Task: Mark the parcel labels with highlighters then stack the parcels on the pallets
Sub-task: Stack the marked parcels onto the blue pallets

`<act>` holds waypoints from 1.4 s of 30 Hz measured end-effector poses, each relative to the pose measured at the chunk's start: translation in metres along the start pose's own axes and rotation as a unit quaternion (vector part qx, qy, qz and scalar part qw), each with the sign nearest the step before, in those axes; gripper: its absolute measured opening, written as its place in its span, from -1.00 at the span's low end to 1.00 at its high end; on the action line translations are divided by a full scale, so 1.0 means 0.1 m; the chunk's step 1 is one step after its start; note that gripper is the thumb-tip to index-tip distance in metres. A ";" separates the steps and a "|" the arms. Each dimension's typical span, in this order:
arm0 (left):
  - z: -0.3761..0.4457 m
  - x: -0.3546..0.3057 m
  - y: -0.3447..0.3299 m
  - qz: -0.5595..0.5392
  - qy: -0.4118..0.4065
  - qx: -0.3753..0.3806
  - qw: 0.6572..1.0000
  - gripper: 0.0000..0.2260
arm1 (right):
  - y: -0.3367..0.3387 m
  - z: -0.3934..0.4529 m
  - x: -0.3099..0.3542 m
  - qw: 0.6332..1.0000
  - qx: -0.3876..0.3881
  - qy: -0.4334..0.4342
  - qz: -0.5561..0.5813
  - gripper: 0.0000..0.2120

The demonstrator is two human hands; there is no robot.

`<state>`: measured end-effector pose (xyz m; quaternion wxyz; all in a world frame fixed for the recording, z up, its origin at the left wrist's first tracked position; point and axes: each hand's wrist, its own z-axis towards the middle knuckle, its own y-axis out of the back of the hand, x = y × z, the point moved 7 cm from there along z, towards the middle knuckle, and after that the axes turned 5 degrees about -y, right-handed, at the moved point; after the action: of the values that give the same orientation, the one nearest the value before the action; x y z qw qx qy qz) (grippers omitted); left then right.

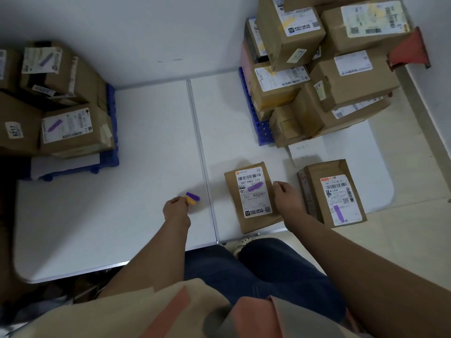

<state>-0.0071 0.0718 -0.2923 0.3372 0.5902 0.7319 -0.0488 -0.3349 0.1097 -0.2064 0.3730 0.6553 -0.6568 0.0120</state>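
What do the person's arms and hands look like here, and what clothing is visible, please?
Both forearms are bare, with no sleeves, gloves, watch or rings visible on the left hand or right hand. Below them show a beige top with salmon-pink patches and dark blue trousers.

Left arm: bare forearm reaching forward from the lower middle, over the near part of the desk, wrist straight.
Left hand [176,209]: back of the hand upward, fingers curled, the grip a pinch at the fingertips on two highlighters [192,198], one purple and one yellow, which stick out to the right.
Right arm: bare forearm coming in from the lower right corner, crossing the near edge of the desk, wider and closer to the camera than the left.
Right hand [287,196]: knuckles up, fingers bent downward, resting against the right edge of a parcel [251,197] near the desk's near edge.
Spacing: hands apart, left one further left.
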 end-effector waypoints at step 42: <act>-1.20 -1.58 0.35 0.091 -0.336 0.270 0.898 -0.15 | -0.59 -0.69 1.45 0.965 0.145 0.015 0.218 -0.39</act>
<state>-0.0159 0.0072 -0.1011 0.3937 0.6709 0.4771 -0.4091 -0.2305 0.0125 -0.1112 0.2720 0.5427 -0.7696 0.1981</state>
